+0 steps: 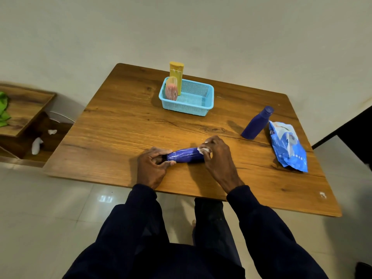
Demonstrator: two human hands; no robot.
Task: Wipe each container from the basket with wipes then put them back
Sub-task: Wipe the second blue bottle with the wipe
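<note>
both hands grip blue bottle — wipe pressed.

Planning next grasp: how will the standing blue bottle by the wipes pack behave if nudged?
The standing blue bottle is tall on a narrow base, so probably tips easily. Round body: likely rolls once down. Smooth surface may slip when gripped.
</note>
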